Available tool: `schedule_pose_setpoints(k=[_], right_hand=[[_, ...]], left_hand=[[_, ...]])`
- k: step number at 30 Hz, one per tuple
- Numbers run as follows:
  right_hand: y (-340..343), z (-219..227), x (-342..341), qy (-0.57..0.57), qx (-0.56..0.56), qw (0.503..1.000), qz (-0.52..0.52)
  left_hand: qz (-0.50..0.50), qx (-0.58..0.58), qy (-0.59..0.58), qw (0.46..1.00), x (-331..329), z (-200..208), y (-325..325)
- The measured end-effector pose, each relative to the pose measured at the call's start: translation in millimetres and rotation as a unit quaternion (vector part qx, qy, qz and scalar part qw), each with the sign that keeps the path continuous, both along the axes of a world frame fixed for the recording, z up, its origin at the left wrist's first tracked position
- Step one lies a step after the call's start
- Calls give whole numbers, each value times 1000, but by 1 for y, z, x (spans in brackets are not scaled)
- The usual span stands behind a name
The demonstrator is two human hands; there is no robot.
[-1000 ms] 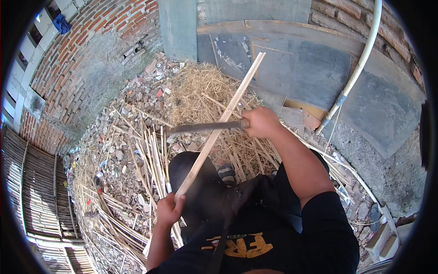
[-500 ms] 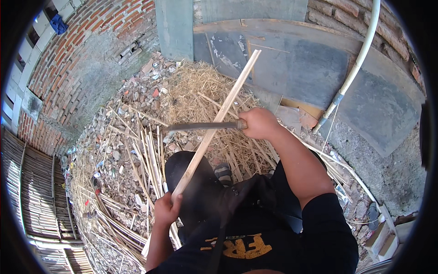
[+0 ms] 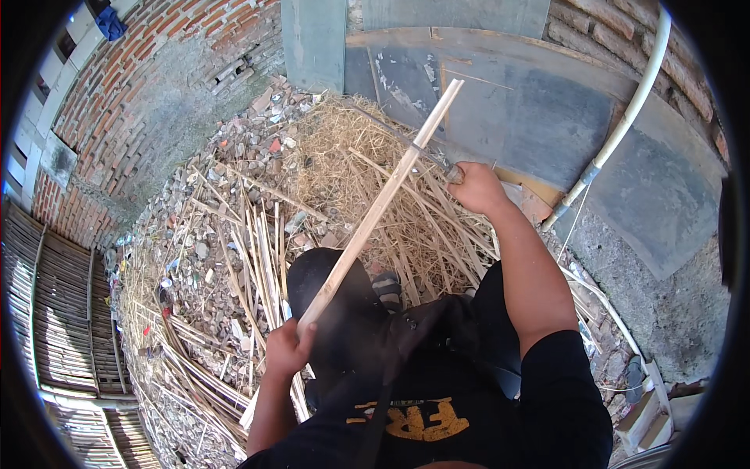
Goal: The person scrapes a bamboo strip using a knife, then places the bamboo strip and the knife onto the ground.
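Observation:
My left hand (image 3: 287,349) grips the lower part of a long pale bamboo strip (image 3: 383,203) that slants up and to the right toward the wall. My right hand (image 3: 476,187) is closed on the handle of a dark, long-bladed knife (image 3: 398,137). The blade runs up-left behind the strip, near its upper end. Below the strip, my knee in dark trousers (image 3: 332,297) and a sandalled foot (image 3: 388,288) show over the ground.
A heap of straw-like shavings (image 3: 359,164) and split bamboo strips (image 3: 258,258) covers rubble-strewn ground. A brick wall (image 3: 156,86) curves at the left, grey boards (image 3: 500,109) lean at the back, a white pipe (image 3: 625,117) runs at the right, a bamboo fence (image 3: 55,328) stands far left.
My right hand has swung the knife upward: the blade, level across the strip's middle before, now points up-left near the strip's top. My left hand still holds the strip's low end.

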State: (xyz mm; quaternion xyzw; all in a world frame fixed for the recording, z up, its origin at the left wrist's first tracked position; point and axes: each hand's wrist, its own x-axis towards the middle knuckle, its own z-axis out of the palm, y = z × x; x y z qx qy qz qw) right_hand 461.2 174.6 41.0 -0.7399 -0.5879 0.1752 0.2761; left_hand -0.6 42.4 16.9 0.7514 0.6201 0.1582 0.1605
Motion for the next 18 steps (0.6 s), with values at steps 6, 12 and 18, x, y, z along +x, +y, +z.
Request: schedule_pose_setpoints(k=[6, 12, 18], right_hand=[[-14, 9, -33, -69, -15, 980, 185], [-3, 1, -25, -39, 5, 983, 178], [5, -15, -5, 30, -1, 998, 58]], left_hand=[[2, 1, -11, 1000, 4, -2, 2], [0, 0, -6, 1000, -1, -4, -1], [-5, 19, -3, 1000, 6, 0, -3]])
